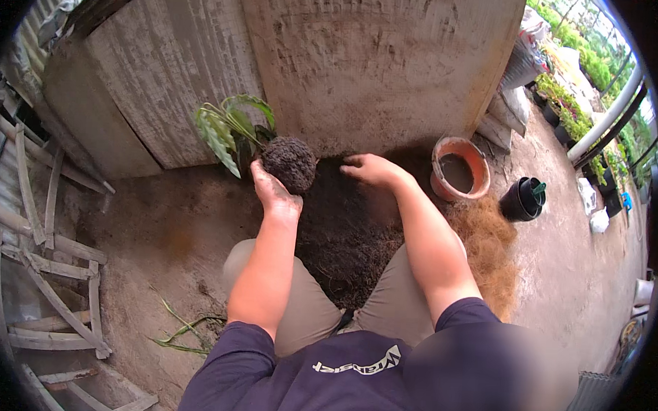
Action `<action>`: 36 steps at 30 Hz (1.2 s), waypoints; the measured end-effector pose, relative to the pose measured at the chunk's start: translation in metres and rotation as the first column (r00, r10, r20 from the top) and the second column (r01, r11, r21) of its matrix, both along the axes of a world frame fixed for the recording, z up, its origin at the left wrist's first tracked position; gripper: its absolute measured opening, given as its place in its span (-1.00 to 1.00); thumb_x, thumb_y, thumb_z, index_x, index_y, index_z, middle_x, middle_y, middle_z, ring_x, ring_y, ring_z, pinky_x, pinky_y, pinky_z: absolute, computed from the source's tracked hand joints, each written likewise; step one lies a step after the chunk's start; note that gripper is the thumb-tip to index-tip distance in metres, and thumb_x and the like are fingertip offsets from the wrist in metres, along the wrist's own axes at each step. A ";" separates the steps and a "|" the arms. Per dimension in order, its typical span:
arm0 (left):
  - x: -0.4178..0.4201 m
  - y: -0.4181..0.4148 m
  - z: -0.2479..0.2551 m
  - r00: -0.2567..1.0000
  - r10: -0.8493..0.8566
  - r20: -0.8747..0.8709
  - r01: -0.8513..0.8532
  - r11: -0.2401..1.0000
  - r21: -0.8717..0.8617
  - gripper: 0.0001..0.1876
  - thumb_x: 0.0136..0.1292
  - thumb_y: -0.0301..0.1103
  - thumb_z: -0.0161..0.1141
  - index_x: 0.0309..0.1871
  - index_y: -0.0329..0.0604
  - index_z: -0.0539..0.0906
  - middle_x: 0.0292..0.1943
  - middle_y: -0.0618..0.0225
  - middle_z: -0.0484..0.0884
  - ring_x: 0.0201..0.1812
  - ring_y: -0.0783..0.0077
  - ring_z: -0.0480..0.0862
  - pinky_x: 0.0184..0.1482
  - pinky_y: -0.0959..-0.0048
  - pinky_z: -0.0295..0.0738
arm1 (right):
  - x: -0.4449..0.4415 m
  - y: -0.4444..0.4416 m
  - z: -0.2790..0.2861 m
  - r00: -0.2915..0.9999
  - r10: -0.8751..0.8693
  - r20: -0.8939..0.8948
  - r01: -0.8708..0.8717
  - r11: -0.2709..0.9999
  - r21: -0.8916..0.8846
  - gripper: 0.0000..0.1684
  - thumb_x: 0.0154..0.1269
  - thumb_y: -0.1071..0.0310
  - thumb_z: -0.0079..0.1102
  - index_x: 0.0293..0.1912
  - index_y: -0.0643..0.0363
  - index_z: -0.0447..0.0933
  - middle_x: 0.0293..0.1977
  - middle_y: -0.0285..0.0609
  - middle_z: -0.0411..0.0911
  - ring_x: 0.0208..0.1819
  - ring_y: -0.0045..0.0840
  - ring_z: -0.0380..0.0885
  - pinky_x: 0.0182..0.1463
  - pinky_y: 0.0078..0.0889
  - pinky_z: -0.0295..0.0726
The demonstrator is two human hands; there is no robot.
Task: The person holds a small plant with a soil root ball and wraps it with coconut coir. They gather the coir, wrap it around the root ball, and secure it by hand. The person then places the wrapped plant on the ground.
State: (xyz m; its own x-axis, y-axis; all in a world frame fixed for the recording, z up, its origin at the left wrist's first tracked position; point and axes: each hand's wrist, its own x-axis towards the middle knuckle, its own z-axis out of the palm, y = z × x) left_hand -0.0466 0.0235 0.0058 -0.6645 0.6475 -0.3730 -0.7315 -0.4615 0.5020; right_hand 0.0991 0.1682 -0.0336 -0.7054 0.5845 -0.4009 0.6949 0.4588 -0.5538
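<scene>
A leafy green plant (236, 121) lies tipped to the left, its dark root ball (288, 165) bare of any pot. My left hand (272, 189) cups the root ball from below and the left side. To the right of it, my right hand (372, 170) is over the heap of dark soil (342, 222) with its fingers somewhat apart and nothing seen in them. The fingertips point left towards the root ball, with a gap between. The soil spreads on the floor between my knees.
An orange bucket (480, 182) with grey contents stands right of my right hand, near stacked black plastic pots (519, 205) and brown fibre (489, 245). Upright boards (368, 69) block the front. A wooden frame (56, 265) stands left; cut leaves (183, 331) lie near my left knee.
</scene>
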 end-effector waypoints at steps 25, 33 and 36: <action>0.055 -0.007 0.007 0.858 -0.191 -0.477 0.132 0.979 -0.154 -0.30 0.33 0.20 -0.28 0.30 -0.22 0.18 0.24 0.24 0.28 0.20 0.33 0.34 0.22 0.35 0.22 | -0.019 -0.095 0.049 0.078 -0.716 -0.694 0.013 0.696 -0.718 -0.61 0.39 0.21 -0.13 -0.08 0.34 0.50 -0.24 -0.15 0.57 -0.22 -0.64 0.49 -0.07 -0.58 0.44; 0.066 -0.023 0.031 0.573 -0.221 -0.789 0.158 0.975 -0.157 -0.25 0.34 0.22 -0.40 0.30 -0.31 0.18 0.28 0.10 0.21 0.29 0.26 0.21 0.35 0.33 -0.05 | 0.007 -0.073 0.062 0.253 -0.920 -0.300 -0.479 0.150 -0.865 -0.55 0.36 0.07 -0.17 -0.04 0.25 0.45 -0.20 -0.08 0.56 -0.20 -0.35 0.57 -0.07 -0.24 0.56; 0.075 -0.017 0.038 0.459 0.064 -0.886 -0.156 0.988 -0.009 -0.31 0.39 0.11 -0.45 0.15 -0.41 0.35 0.14 0.03 0.38 0.22 0.20 0.32 0.29 0.27 0.07 | 0.017 -0.075 0.070 0.269 -0.909 -0.317 -0.491 0.153 -0.857 -0.51 0.35 0.01 -0.17 -0.03 0.24 0.43 -0.17 -0.09 0.55 -0.18 -0.32 0.56 -0.05 -0.22 0.55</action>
State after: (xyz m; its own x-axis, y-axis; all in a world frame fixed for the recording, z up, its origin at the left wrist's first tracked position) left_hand 0.0283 0.0064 0.0442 -0.7321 0.5439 0.4100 0.1750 -0.4316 0.8849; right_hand 0.1158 0.0934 0.0366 -0.8093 0.5760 -0.1149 -0.4969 -0.7757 -0.3891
